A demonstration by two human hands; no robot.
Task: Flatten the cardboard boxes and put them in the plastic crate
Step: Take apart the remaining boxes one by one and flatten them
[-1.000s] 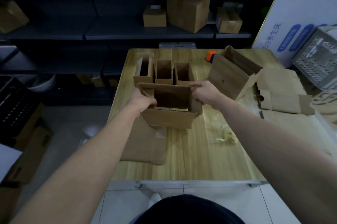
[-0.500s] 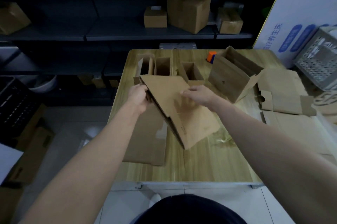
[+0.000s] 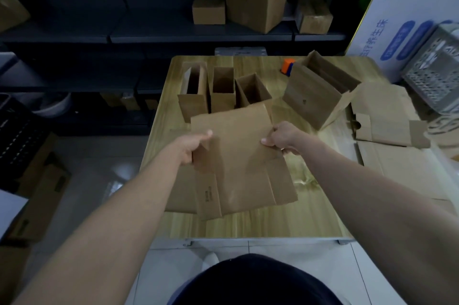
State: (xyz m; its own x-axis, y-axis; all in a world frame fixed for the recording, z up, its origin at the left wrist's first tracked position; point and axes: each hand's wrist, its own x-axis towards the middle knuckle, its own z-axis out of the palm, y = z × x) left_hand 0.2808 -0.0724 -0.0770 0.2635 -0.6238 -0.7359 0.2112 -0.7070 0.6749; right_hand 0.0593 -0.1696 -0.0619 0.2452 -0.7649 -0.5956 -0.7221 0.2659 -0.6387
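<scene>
Above the counter [image 3: 248, 225], my left hand [image 3: 192, 147] and right hand [image 3: 280, 137] pinched the flattened box [image 3: 238, 155] by opposite edges; pressing its creases fully flat before transfer seemed advisable.

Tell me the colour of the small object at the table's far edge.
Orange with a blue part; the small object shows in the head view.

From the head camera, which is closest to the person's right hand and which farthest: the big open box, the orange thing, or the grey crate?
Measured from the right hand:
1. Big open box, just beyond the hand, slightly right.
2. Orange thing, at the table's far edge, behind that box.
3. Grey crate, off the table's right side.
</scene>
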